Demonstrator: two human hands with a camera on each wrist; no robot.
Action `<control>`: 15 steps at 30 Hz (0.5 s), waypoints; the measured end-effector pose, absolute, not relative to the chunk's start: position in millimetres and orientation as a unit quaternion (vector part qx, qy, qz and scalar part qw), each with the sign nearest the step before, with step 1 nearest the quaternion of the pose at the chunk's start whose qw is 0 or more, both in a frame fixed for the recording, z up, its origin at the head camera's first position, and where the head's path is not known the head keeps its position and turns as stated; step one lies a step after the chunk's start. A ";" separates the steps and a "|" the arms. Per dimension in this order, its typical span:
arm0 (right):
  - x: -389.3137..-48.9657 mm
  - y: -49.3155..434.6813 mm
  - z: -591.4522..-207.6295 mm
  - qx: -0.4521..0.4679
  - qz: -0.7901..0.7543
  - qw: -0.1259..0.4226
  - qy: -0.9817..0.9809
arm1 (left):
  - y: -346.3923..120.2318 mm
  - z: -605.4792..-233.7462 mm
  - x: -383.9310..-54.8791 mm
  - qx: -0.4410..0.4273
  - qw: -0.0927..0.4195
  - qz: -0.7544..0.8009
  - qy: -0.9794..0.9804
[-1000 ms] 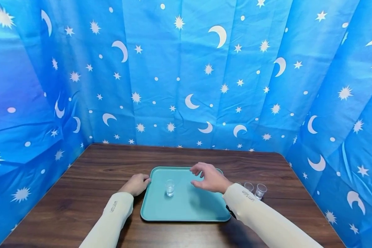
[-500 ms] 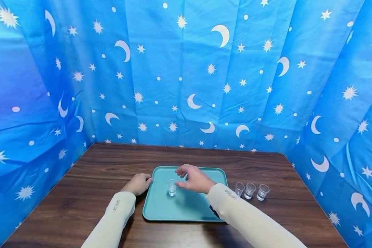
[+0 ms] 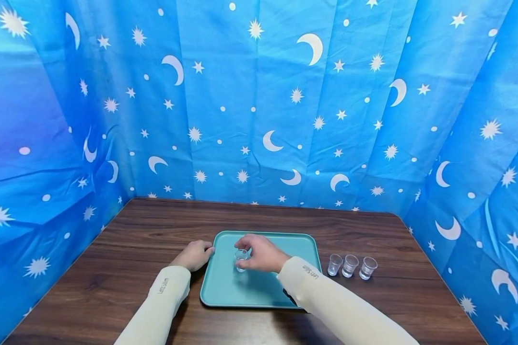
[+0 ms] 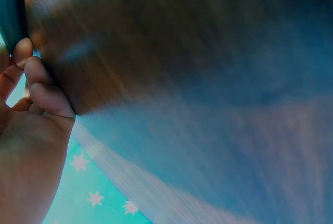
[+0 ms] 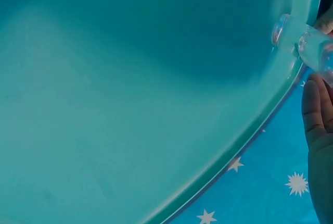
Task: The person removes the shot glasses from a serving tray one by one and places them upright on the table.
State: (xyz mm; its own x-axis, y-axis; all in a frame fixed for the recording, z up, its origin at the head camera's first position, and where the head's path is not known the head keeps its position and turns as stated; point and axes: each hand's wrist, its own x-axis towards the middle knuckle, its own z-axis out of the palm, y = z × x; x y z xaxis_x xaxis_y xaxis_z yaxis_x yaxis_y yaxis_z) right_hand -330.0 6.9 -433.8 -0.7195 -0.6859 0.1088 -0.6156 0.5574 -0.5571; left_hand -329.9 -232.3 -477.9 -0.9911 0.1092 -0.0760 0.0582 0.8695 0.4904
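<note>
A small clear shot glass [image 3: 241, 255] stands upright on the left half of a teal tray [image 3: 259, 293]. My right hand [image 3: 261, 254] surrounds it, thumb in front and fingers behind. In the right wrist view the shot glass [image 5: 307, 44] sits between thumb and fingertips [image 5: 312, 96]; a small gap seems to show on the finger side, and firm contact is unclear. My left hand [image 3: 194, 255] holds the tray's left edge. The left wrist view has its thumb and fingertips [image 4: 23, 49] pinching the tray rim [image 4: 11, 10].
Several things surround the tray: three clear shot glasses, the near-left one [image 3: 334, 264], middle one [image 3: 349, 266] and right one [image 3: 368, 267], stand in a row on the brown wooden table [image 3: 164, 215]. A blue curtain [image 3: 224, 120] with stars and moons encloses the table's back and sides.
My right hand has moved left across the tray and lowered around the shot glass. The row of three glasses has come into full view. My left hand stays at the tray edge.
</note>
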 end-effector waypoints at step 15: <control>-331.6 18.6 -426.3 -0.374 -0.293 0.050 0.878 | -232.2 -476.7 -330.5 0.037 0.059 0.258 0.964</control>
